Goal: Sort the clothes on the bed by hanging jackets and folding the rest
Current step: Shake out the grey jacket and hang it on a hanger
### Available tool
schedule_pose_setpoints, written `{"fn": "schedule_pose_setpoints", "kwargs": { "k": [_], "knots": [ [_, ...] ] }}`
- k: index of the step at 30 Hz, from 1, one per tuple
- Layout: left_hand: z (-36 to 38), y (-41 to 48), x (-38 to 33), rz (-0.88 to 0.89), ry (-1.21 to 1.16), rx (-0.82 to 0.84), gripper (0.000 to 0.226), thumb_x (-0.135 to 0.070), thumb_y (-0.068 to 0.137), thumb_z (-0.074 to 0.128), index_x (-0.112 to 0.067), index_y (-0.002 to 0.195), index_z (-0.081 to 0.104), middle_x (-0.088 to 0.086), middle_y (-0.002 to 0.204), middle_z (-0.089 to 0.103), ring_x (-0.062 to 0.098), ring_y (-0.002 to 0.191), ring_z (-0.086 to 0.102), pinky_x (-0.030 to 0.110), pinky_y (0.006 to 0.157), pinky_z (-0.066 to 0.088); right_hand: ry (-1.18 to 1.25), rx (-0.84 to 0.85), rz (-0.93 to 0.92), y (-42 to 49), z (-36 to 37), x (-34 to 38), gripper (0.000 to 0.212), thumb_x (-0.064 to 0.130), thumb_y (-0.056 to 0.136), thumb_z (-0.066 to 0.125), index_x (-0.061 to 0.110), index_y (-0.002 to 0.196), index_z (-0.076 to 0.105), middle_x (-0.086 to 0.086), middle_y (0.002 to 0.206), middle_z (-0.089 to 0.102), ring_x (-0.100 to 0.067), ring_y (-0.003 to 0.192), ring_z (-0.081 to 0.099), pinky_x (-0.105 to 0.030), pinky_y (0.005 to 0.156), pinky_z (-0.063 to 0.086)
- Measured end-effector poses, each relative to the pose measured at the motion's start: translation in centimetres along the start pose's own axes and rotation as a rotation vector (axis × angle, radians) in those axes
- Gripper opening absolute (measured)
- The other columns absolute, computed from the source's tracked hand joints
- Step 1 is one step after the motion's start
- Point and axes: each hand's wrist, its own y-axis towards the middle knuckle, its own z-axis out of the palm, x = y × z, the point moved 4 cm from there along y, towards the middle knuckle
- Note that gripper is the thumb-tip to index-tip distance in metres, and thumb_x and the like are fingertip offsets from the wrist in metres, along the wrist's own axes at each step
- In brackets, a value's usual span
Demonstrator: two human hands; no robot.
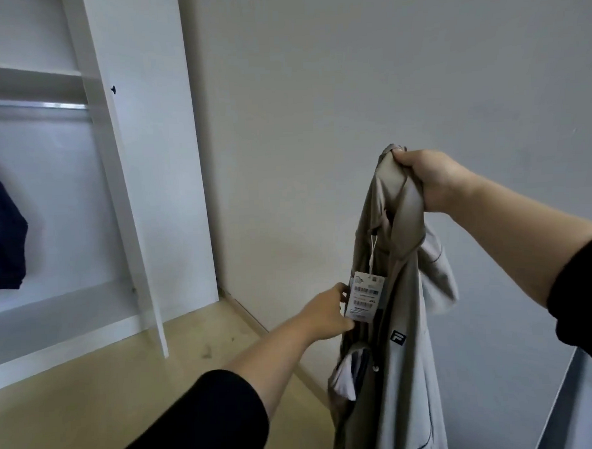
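Ahead, open floor [92, 399] runs between wardrobe [145, 162] and wall [350, 88]; my right hand [434, 179] grips the jacket [403, 371] by its top, left hand [328, 310] pinching its tag [364, 296] below.

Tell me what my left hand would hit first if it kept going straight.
Likely the tag on the jacket: the left hand is right at its edge, though contact is unclear.

A: What's worn on the arms?
B: Plain black sleeves, a left sleeve [207, 419] and a right sleeve [582, 291].
A: Down to the wrists?
B: No. Both end partway up the arm; below that, the left hand [328, 310] and right hand [434, 179] are bare.
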Motion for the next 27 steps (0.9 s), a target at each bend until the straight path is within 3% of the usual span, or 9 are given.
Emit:
{"fn": "schedule_pose_setpoints", "kwargs": {
  "k": [4,6,9,11,15,19,21,24,27],
  "knots": [
    [2.6,1.2,0.8,-0.037,-0.151,0.057,0.065,-0.026,0.080,0.070,-0.017,0.138,0.044,0.004,0.131,0.056,0.021,0.118,0.055,0.036,0.102,0.043,0.054,0.069,-0.018,-0.7,-0.7,0.1,0.025,0.027,0.101,0.044,0.009,0.090,0.057,-0.004,0.074,0.063,-0.015,0.062,0.064,-0.026,0.057,0.052],
    [4.0,2.0,0.7,-0.113,-0.292,0.026,0.041,-0.020,0.089,0.059,-0.007,0.128,0.056,0.012,0.126,0.061,0.025,0.116,0.058,0.035,0.100,0.046,0.079,0.085,-0.025,-1.0,-1.0,0.1,0.026,0.027,0.101,0.042,0.009,0.089,0.057,-0.005,0.072,0.064,-0.015,0.062,0.064,-0.027,0.057,0.053],
    [3.4,2.6,0.1,-0.116,-0.165,-0.187,0.019,-0.020,0.089,0.056,-0.005,0.089,0.068,0.011,0.089,0.069,0.026,0.090,0.065,0.017,0.065,0.044,0.068,0.101,-0.015,-1.3,-1.3,-0.3,0.026,0.026,0.101,0.043,0.008,0.089,0.057,-0.006,0.071,0.065,-0.017,0.065,0.065,-0.029,0.062,0.053],
    [1.7,2.5,0.0,-0.050,-0.108,-0.278,0.017,-0.015,0.086,0.056,-0.010,0.072,0.065,0.006,0.072,0.065,0.023,0.077,0.063,0.017,0.051,0.035,0.027,0.072,-0.024,-1.4,-1.7,-0.5,0.023,0.026,0.099,0.048,0.008,0.088,0.058,-0.005,0.070,0.066,-0.017,0.065,0.066,-0.030,0.063,0.054],
    [-3.7,2.4,-1.1,-0.052,-0.208,-0.491,0.022,-0.008,0.088,0.053,-0.004,0.071,0.065,0.012,0.072,0.061,0.018,0.073,0.055,0.027,0.058,0.031,-0.412,-0.177,-0.212,-0.4,-3.3,-0.8,0.016,0.021,0.094,0.057,0.011,0.082,0.060,-0.004,0.072,0.060,-0.018,0.069,0.059,-0.028,0.067,0.051],
    [-8.6,2.6,-4.4,-0.003,-0.218,-0.589,0.022,-0.016,0.090,0.059,-0.003,0.073,0.066,0.011,0.071,0.059,0.016,0.072,0.053,0.027,0.056,0.031,-0.684,-0.341,-0.332,0.7,-4.1,-1.9,0.025,0.018,0.092,0.053,0.014,0.068,0.049,-0.004,0.060,0.042,-0.016,0.055,0.038,-0.017,0.042,0.033],
    [-11.0,2.5,-6.0,0.037,-0.141,-0.624,0.023,-0.019,0.089,0.061,-0.003,0.073,0.066,0.013,0.073,0.063,0.019,0.073,0.055,0.027,0.058,0.030,-0.782,-0.363,-0.323,1.3,-4.4,-2.5,0.035,0.017,0.093,0.051,0.014,0.060,0.038,-0.003,0.058,0.037,-0.020,0.058,0.036,-0.023,0.045,0.031],
    [-13.8,1.9,-7.8,0.080,-0.087,-0.660,0.032,-0.017,0.090,0.060,-0.011,0.059,0.052,0.004,0.056,0.048,0.020,0.066,0.047,0.031,0.056,0.023,-0.880,-0.468,-0.332,1.5,-4.9,-3.0,0.015,0.021,0.095,0.050,0.006,0.090,0.051,-0.005,0.080,0.051,-0.023,0.076,0.046,-0.028,0.065,0.035],
    [-15.4,1.5,-8.9,0.101,-0.067,-0.689,0.030,-0.017,0.090,0.060,-0.010,0.062,0.050,0.004,0.055,0.039,0.019,0.064,0.040,0.031,0.055,0.019,-0.650,-0.525,-0.310,1.1,-5.4,-3.8,0.030,0.021,0.096,0.050,0.006,0.121,0.043,-0.007,0.096,0.054,-0.024,0.085,0.055,-0.029,0.068,0.040]
  ]
}}
